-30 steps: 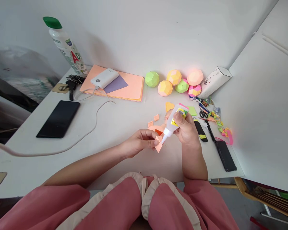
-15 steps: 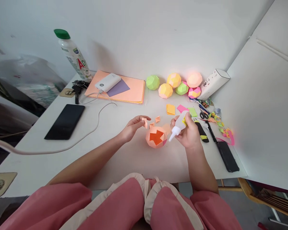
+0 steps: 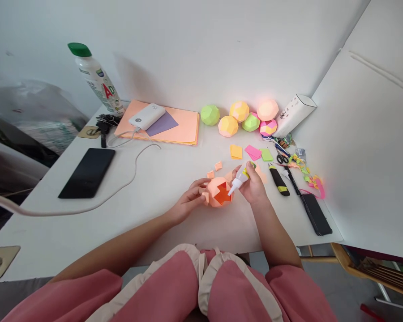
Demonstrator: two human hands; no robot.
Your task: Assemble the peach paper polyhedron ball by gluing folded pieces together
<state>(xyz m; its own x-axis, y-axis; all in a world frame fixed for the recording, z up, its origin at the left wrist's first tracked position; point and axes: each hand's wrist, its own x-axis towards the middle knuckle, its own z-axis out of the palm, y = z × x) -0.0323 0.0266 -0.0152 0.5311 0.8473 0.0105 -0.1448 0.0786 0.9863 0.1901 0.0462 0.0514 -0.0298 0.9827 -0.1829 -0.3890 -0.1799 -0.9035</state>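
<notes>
In front of me on the table is a peach faceted paper ball (image 3: pixel 213 186) with a jagged opening showing its orange inside. My left hand (image 3: pixel 190 200) is at the ball's left side, pinching a small folded peach paper piece (image 3: pixel 206 197) between thumb and fingers. My right hand (image 3: pixel 254 187) grips a white glue bottle (image 3: pixel 241 177), tilted so that its nozzle points down-left at the right edge of the opening. Whether glue is coming out cannot be seen. Two more small peach paper pieces (image 3: pixel 218 166) lie just behind the ball.
Several finished paper balls (image 3: pixel 210 115) line the wall. Coloured paper slips (image 3: pixel 236 151), scissors (image 3: pixel 282 158), a cutter (image 3: pixel 279 180) and a black case (image 3: pixel 316 214) lie rightward. Leftward are a phone (image 3: pixel 87 173), a power bank (image 3: pixel 147 116) with cable on paper sheets, and a bottle (image 3: pixel 97 80).
My left hand has come down to the ball with the paper piece. The glue bottle has moved left, its nozzle now at the opening. The ball has turned, its opening facing more right.
</notes>
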